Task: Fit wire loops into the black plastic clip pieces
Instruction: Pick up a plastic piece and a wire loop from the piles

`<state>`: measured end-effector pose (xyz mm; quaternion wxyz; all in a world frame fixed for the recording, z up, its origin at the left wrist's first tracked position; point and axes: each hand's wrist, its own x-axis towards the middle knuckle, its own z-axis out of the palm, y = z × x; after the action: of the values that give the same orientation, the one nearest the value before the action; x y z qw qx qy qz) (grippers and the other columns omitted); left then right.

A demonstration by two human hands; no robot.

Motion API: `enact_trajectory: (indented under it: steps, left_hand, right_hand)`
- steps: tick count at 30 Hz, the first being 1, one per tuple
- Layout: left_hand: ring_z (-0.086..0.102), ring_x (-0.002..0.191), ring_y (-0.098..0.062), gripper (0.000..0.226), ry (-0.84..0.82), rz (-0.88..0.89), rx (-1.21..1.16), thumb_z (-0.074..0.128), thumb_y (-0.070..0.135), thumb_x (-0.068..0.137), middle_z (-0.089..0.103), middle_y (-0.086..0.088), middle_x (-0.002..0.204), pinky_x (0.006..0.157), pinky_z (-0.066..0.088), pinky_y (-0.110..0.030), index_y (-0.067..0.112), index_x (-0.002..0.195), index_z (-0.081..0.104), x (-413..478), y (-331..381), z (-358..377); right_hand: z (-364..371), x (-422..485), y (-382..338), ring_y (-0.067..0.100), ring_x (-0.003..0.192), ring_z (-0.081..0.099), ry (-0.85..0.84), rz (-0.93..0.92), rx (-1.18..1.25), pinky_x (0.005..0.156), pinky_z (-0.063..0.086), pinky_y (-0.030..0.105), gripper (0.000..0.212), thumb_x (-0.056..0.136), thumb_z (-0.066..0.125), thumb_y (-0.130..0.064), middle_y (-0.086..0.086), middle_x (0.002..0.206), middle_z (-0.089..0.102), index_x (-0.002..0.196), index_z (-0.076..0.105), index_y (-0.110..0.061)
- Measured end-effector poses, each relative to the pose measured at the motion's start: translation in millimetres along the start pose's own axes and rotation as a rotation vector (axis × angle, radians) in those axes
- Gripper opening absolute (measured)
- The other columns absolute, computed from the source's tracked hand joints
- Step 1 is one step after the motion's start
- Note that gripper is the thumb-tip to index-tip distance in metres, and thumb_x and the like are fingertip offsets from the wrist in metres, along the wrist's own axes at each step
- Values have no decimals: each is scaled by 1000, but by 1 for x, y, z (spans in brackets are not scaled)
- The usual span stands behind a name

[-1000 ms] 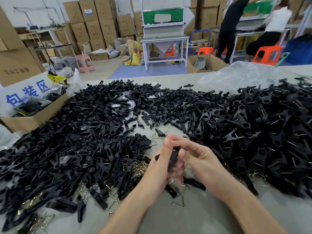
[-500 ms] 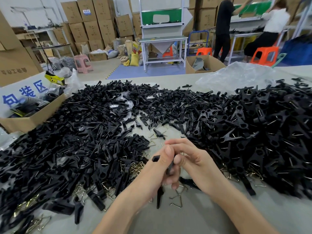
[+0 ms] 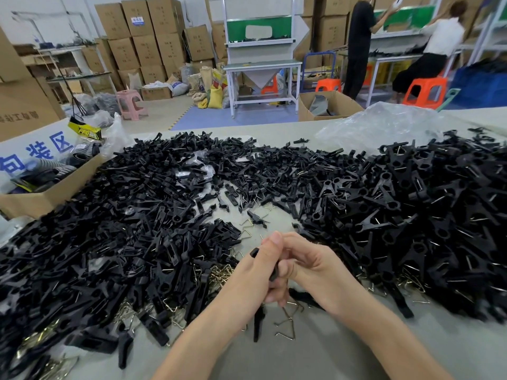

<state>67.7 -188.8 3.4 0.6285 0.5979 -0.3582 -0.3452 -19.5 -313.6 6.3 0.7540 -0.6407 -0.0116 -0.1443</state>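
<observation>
My left hand (image 3: 256, 272) and my right hand (image 3: 312, 267) are pressed together at the near middle of the table, both gripping a black plastic clip piece (image 3: 273, 272) held upright between them. Its top end pokes out by my left thumb and its lower end sticks out below my left hand. A large heap of loose black clip pieces (image 3: 123, 229) lies to the left. To the right is a second heap of black clips (image 3: 411, 215) with wire visible in them. Loose wire loops (image 3: 286, 326) lie on the table just under my hands.
A grey table (image 3: 315, 352) carries everything. An open cardboard box (image 3: 46, 198) with packaged goods sits at the far left. A crumpled clear plastic bag (image 3: 384, 124) lies at the back right. Beyond are stacked cartons, workbenches, orange stools and two people.
Both hands have stayed clasped on the clip piece. It was tilted a second ago and now stands more upright, with its lower end showing below my left hand.
</observation>
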Motion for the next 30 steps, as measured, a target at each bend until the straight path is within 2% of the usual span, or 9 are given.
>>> enact_trajectory:
  steps: [2,6,11,16,18,20,24,26,30]
  left_hand:
    - [35,45,-14,59,2,-14,-16,48,80,84,32,6,53,63,49,-35,24,66,48,0,2,1]
    - [33,43,-15,45,-7,11,-39,49,61,89,32,6,51,60,49,-34,26,60,48,1,5,2]
    - [34,40,-14,45,-21,60,-37,53,55,92,34,4,47,60,48,-36,25,58,51,2,2,0]
    - [35,37,-11,48,1,57,-30,59,64,87,35,3,45,58,43,-32,26,59,53,2,1,-1]
    - [34,38,-11,53,-19,36,-18,62,73,83,40,5,47,60,42,-34,22,68,61,2,1,-3]
    - [34,42,-15,67,-53,10,-10,60,77,81,43,6,50,62,40,-37,13,97,70,2,1,-6]
    - [50,53,-15,66,-113,31,-28,46,86,81,54,6,63,58,43,-32,40,125,64,3,5,-10]
    - [54,56,-16,61,26,66,8,45,85,82,58,2,65,60,48,-29,42,122,63,2,7,-15]
    - [54,58,-17,25,425,228,322,44,62,95,60,4,68,55,48,-27,49,109,60,-2,3,-25]
  right_hand:
    - [-2,0,0,33,61,71,-13,30,8,54,55,34,60,69,86,-52,21,90,58,113,73,-14]
    - [-4,0,2,34,64,71,-8,27,-16,55,56,32,35,83,77,-32,35,88,56,112,72,-14]
    - [-2,-1,1,39,72,70,-54,27,-45,60,55,32,31,87,75,-37,13,85,72,114,72,-21]
    - [-4,0,0,37,76,72,-89,35,-62,66,56,34,40,86,77,-36,21,88,70,118,69,-14]
    - [-5,0,0,36,74,72,-96,34,-47,66,58,37,36,87,77,-24,20,87,69,119,68,-12]
    - [-6,0,-1,34,72,73,-61,32,-44,65,58,37,35,84,78,-19,13,91,72,118,70,-16]
    - [-13,2,-3,10,86,73,142,-50,-264,82,54,28,31,80,74,-51,-2,99,77,104,72,-32]
    - [-18,5,-7,5,87,71,300,-95,-251,76,55,22,41,80,68,-67,-4,105,76,101,73,-32]
    - [-49,30,-35,17,86,73,549,-80,395,64,59,27,57,90,47,-65,5,108,77,108,71,-16]
